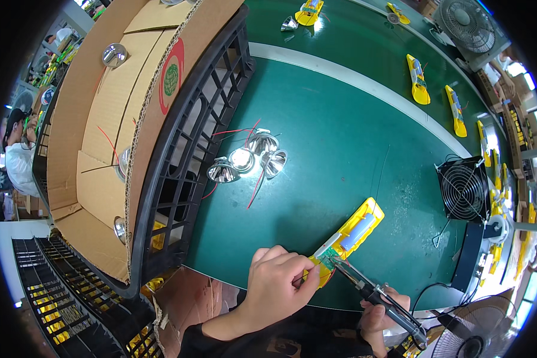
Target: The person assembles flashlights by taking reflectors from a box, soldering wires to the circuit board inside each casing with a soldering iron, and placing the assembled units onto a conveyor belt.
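Note:
A yellow plastic flashlight half-shell (355,230) lies on the green table near its front edge, with a pale blue cylindrical cell and a small green circuit board inside. My left hand (277,286) pinches the shell's near end. My right hand (380,313) grips a black soldering iron (376,293), and its tip touches the board area close to my left fingers. Three shiny silver reflectors (247,160) with red wires lie farther back on the table.
A black plastic crate (185,161) with cardboard boxes (110,113) stands at the left. A small black fan (464,190) sits to the right. More yellow shells (417,80) lie along the belt beyond a white stripe. A person stands at the far left.

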Demonstrator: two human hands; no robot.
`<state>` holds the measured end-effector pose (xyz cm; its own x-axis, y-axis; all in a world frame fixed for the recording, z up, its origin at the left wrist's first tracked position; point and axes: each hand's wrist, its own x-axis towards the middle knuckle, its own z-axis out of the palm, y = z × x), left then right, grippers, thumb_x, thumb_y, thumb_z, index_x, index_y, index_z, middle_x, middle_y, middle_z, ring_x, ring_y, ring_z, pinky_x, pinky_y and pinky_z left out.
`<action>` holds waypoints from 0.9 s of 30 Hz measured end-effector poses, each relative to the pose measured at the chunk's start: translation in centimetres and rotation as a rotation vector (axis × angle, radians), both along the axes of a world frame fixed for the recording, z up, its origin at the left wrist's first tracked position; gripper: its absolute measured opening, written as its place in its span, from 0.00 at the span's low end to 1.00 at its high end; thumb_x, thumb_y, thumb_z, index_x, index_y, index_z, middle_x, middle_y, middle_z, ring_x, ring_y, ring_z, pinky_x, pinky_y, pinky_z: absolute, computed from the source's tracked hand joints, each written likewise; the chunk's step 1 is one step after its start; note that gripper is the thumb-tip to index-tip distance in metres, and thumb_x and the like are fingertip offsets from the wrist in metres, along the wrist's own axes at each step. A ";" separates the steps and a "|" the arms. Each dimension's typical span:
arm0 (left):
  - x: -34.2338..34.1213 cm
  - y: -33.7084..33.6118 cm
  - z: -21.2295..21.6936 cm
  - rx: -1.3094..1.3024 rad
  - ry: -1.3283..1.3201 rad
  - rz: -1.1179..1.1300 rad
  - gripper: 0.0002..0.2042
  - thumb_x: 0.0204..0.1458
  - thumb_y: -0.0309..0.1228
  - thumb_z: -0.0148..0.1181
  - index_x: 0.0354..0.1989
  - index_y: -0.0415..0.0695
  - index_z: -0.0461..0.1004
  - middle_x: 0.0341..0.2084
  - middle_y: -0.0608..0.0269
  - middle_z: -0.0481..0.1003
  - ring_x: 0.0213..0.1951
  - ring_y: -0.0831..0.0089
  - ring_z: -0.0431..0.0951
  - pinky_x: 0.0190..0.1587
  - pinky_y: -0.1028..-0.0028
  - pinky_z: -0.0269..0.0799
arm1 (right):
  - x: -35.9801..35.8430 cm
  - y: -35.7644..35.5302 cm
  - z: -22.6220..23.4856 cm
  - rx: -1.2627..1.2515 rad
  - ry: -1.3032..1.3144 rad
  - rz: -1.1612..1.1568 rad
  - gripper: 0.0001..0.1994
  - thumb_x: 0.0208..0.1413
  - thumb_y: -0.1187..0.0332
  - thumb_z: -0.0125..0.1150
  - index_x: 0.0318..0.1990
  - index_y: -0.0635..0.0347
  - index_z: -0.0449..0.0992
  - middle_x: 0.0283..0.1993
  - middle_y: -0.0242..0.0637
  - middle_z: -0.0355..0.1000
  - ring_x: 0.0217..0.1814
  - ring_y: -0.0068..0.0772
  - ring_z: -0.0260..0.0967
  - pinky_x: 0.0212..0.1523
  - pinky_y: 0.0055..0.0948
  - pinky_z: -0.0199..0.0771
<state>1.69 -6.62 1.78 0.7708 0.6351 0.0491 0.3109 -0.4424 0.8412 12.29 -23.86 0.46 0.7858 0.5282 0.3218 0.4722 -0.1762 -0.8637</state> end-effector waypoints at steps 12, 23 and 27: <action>0.0 0.0 0.0 0.013 0.017 -0.006 0.03 0.37 0.25 0.58 0.17 0.45 0.71 0.07 0.72 0.61 0.16 0.74 0.61 0.26 0.74 0.54 | -0.3 -0.7 -0.2 0.053 0.016 -0.062 0.23 0.48 0.47 0.51 0.19 0.60 0.63 0.09 0.29 0.62 0.09 0.23 0.60 0.17 0.21 0.62; -0.3 -1.3 -0.9 0.121 -0.074 0.071 0.04 0.36 0.21 0.59 0.20 0.44 0.71 0.09 0.69 0.63 0.16 0.74 0.63 0.24 0.74 0.57 | 1.0 -4.1 -1.3 0.098 -0.064 -0.356 0.23 0.49 0.49 0.51 0.28 0.64 0.59 0.08 0.26 0.57 0.12 0.21 0.61 0.23 0.21 0.65; -0.6 -1.5 -0.8 0.168 -0.066 0.067 0.04 0.36 0.21 0.59 0.22 0.43 0.71 0.11 0.68 0.64 0.19 0.72 0.63 0.25 0.73 0.58 | 1.4 -4.5 -1.3 0.226 0.063 -0.408 0.20 0.47 0.56 0.55 0.29 0.65 0.59 0.18 0.34 0.61 0.11 0.20 0.59 0.15 0.15 0.63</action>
<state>1.14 -8.14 0.95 0.7189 0.6632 0.2080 0.2903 -0.5584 0.7771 13.65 -28.32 -0.79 0.9363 0.0942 0.3383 0.3489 -0.1412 -0.9265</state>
